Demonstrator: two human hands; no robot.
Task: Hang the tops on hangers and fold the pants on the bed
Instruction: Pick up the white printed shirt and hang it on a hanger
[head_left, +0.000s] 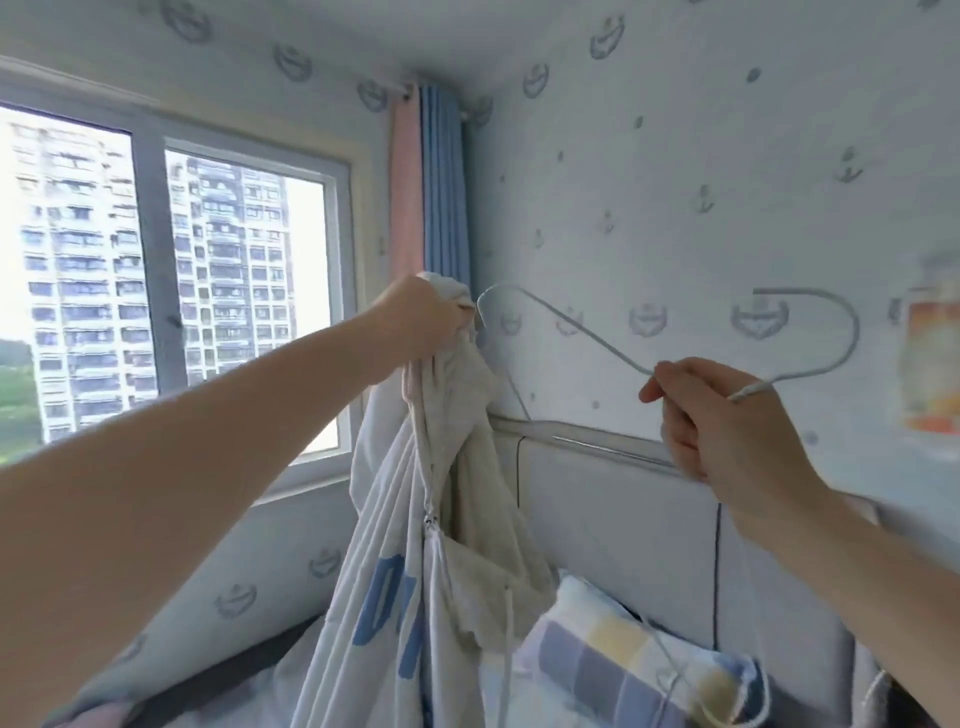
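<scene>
Between the two hands there is open air, with only a thin wire crossing it. The left hand (426, 317) is up high and grips the bunched top edge of a white top (415, 519). The top hangs straight down from that hand, with a zip running down it and blue shapes on the front. Its lower part goes out of view at the bottom.

The right hand (727, 415) pinches a wire hanger (571, 330) at its neck, with thumb and fingers curled round it. The hanger is tipped over, so its hook points away to the right of that hand. One arm of the hanger reaches across to the left hand, and its bent end sits just beside the top there. I cannot tell if it touches the cloth.

Below the right hand lies a checked pillow (623, 654), up against a pale padded headboard (613, 519). Behind both hands is a wall (675, 182) with small anchor prints. Left of the left hand is a big window (156, 260) showing tall buildings. A pink and blue curtain (441, 182) hangs in the corner, just above the left hand.
</scene>
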